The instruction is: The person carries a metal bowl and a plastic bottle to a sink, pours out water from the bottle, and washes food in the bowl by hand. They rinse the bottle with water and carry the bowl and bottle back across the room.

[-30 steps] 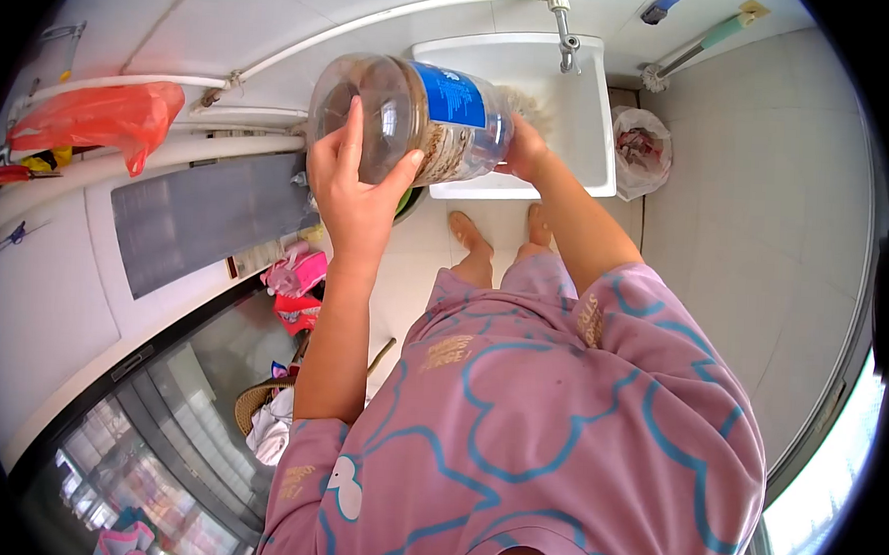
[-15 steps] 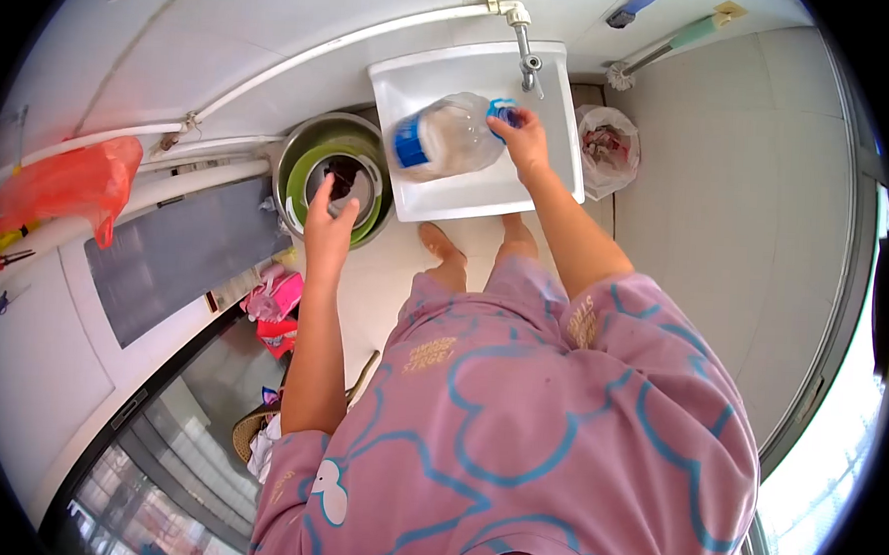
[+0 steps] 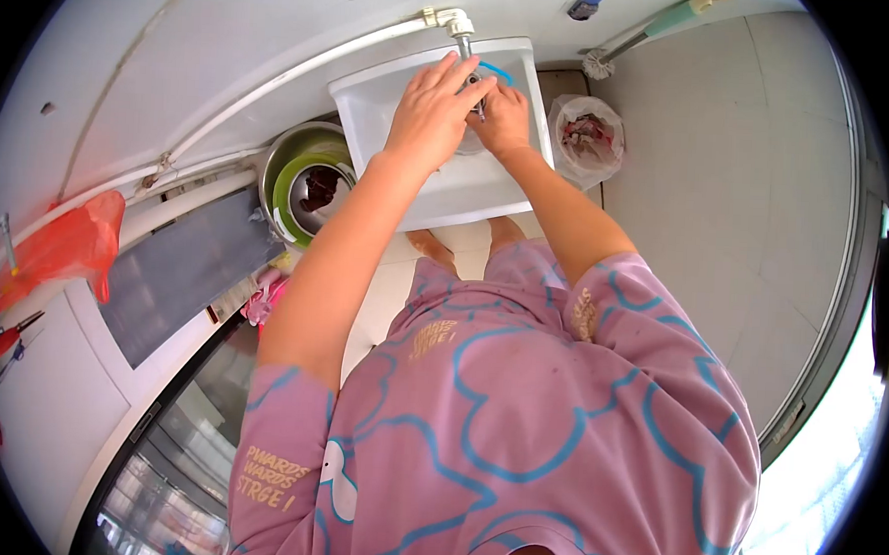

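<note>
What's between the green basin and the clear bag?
In the head view, the sink lies between the green basin and the clear bag, with the left hand and right hand over it.

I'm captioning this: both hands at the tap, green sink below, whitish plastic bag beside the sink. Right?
The sink is white, not green, in the head view. The left hand and right hand are at the tap, with the plastic bag beside the sink.

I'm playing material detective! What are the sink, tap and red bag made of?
Sink: smooth, white, perhaps ceramic or plastic; I can't tell which. Tap: probably metal; its visible part looks silvery and shiny. Red bag: likely thin plastic, slightly see-through and crinkled.
</note>
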Demonstrator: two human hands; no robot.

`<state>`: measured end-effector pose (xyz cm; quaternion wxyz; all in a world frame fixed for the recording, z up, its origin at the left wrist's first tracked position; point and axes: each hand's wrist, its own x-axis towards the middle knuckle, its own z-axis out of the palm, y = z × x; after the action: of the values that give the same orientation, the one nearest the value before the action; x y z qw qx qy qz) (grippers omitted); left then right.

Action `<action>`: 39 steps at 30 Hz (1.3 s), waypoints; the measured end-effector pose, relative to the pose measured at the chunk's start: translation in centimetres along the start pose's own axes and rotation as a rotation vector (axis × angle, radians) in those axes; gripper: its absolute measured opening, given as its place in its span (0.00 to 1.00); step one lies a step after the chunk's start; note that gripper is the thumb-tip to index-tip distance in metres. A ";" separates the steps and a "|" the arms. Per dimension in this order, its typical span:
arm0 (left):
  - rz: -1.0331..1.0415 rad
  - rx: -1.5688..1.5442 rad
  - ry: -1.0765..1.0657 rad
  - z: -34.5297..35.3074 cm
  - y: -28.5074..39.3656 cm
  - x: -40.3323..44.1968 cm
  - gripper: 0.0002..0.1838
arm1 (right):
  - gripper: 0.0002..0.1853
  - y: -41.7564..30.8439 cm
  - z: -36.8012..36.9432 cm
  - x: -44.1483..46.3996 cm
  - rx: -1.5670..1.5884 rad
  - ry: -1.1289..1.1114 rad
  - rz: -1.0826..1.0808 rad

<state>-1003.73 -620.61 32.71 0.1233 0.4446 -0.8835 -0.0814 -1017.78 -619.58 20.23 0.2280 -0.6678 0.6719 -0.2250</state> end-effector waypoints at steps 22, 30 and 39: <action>-0.287 0.111 -0.280 1.6 0.7 7.3 0.26 | 0.29 0.4 -0.2 0.0 0.085 0.076 0.016; -0.092 -0.253 0.093 2.9 -0.3 5.5 0.14 | 0.19 0.6 -0.6 0.4 0.048 0.058 -0.046; -0.321 -0.250 0.295 6.2 4.6 3.6 0.19 | 0.13 3.7 3.5 1.5 -0.051 0.119 -0.254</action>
<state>-1011.07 -620.59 28.47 0.2903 0.5676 -0.7570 -0.1428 -1018.60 -621.01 15.25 0.1401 -0.7386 0.5998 -0.2741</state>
